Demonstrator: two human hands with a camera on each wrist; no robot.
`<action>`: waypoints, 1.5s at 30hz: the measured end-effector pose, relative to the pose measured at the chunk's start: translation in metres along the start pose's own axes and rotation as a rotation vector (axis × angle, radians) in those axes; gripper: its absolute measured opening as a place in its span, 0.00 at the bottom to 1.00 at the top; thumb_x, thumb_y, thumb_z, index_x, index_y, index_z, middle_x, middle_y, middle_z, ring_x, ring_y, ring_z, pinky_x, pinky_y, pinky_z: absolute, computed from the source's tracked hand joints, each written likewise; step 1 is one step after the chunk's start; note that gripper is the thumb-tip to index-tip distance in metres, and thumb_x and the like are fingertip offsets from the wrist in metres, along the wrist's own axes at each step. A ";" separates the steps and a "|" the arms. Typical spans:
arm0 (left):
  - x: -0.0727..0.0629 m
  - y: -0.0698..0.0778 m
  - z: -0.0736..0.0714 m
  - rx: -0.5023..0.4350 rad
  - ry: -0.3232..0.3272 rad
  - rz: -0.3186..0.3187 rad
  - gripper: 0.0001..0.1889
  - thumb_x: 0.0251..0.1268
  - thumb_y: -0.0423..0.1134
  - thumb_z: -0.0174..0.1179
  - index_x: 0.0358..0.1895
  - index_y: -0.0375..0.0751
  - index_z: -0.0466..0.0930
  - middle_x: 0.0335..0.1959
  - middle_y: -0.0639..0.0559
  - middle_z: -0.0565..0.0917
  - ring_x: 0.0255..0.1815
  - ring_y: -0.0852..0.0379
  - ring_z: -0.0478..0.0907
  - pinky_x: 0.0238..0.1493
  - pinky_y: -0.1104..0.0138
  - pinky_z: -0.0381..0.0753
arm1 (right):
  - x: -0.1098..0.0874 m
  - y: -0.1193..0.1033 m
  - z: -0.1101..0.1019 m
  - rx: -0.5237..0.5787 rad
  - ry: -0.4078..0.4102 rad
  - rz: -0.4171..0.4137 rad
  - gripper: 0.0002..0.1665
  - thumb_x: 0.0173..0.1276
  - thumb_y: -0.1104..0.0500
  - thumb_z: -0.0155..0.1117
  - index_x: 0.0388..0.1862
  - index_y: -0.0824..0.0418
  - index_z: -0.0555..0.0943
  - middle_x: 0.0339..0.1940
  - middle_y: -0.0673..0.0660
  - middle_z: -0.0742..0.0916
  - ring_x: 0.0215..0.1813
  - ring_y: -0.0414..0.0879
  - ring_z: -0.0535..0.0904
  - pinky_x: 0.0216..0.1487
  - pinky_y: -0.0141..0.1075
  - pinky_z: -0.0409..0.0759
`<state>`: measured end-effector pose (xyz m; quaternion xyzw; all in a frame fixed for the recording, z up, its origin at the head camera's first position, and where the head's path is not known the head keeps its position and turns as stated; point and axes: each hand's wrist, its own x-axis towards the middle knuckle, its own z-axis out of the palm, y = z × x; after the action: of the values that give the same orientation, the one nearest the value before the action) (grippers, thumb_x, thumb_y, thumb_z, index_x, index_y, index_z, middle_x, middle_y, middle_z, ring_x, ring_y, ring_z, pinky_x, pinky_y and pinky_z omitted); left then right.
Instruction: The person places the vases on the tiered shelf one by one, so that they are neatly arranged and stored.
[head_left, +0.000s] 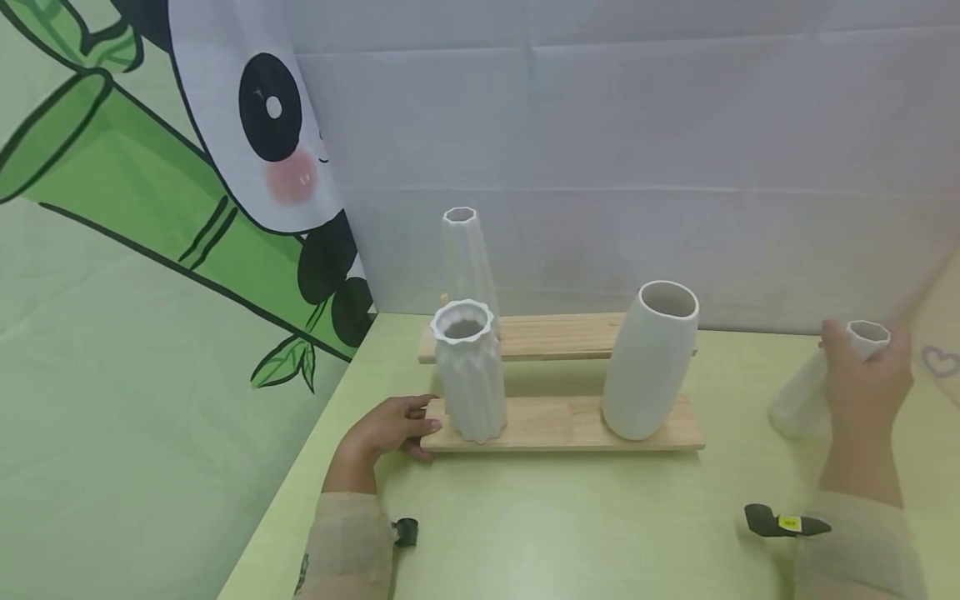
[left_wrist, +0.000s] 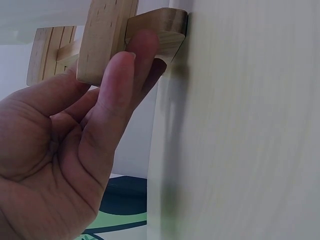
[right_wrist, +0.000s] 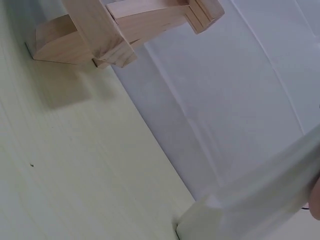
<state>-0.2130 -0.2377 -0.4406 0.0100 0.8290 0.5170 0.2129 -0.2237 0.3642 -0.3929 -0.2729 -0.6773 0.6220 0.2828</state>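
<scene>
My left hand (head_left: 390,427) grips the left end of a two-step wooden shelf (head_left: 555,423), its thumb and fingers about the front plank (left_wrist: 102,45). On that plank stand a fluted white vase (head_left: 471,379) at the left and a smooth, rounded white vase (head_left: 651,362) at the right. A tall, slim white vase (head_left: 471,258) rises from the back step's left end, partly behind the fluted one. Far to the right, my right hand (head_left: 866,379) holds a faceted white vase (head_left: 798,396) near its rim. Its base is low at the table in the right wrist view.
The shelf stands on a pale yellow-green table (head_left: 555,525). Behind it hangs a white cloth (head_left: 637,125), and a green cloth with a printed panda and bamboo (head_left: 150,167) lines the left side. Dark wrist-camera mounts (head_left: 783,522) stick out from the sleeves.
</scene>
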 end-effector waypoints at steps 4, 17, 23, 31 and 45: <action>0.001 -0.001 -0.001 0.008 0.001 -0.003 0.36 0.68 0.41 0.62 0.76 0.41 0.59 0.66 0.36 0.74 0.32 0.45 0.88 0.66 0.48 0.71 | 0.000 0.000 0.000 -0.033 0.003 -0.018 0.23 0.61 0.47 0.73 0.49 0.40 0.70 0.38 0.37 0.79 0.37 0.31 0.74 0.32 0.17 0.72; 0.000 0.000 0.000 -0.001 0.005 -0.015 0.37 0.68 0.41 0.62 0.76 0.39 0.57 0.67 0.35 0.73 0.32 0.45 0.88 0.65 0.48 0.71 | -0.002 0.000 0.000 -0.073 0.000 -0.012 0.24 0.61 0.44 0.72 0.50 0.39 0.70 0.38 0.35 0.78 0.37 0.30 0.73 0.33 0.17 0.71; -0.001 0.001 0.000 0.000 0.001 -0.010 0.36 0.68 0.41 0.62 0.76 0.40 0.57 0.67 0.35 0.74 0.32 0.45 0.88 0.65 0.48 0.71 | 0.001 0.002 0.000 -0.077 0.002 -0.010 0.24 0.61 0.43 0.72 0.51 0.39 0.69 0.37 0.35 0.78 0.37 0.30 0.73 0.32 0.17 0.70; 0.000 -0.001 0.000 0.002 0.002 -0.010 0.36 0.68 0.41 0.62 0.76 0.39 0.58 0.66 0.35 0.74 0.32 0.45 0.88 0.63 0.50 0.74 | -0.001 0.003 -0.001 -0.129 -0.005 -0.009 0.24 0.60 0.40 0.71 0.50 0.37 0.69 0.36 0.33 0.78 0.37 0.29 0.73 0.34 0.18 0.70; -0.004 -0.007 -0.008 0.027 0.001 -0.014 0.37 0.67 0.41 0.63 0.76 0.40 0.57 0.67 0.35 0.73 0.30 0.46 0.88 0.66 0.47 0.70 | -0.017 0.007 -0.007 -0.098 0.079 -0.133 0.14 0.63 0.48 0.70 0.39 0.40 0.71 0.30 0.36 0.78 0.31 0.29 0.72 0.28 0.15 0.70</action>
<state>-0.2111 -0.2488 -0.4418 0.0067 0.8361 0.5043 0.2160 -0.2064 0.3570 -0.4006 -0.2649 -0.7118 0.5567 0.3364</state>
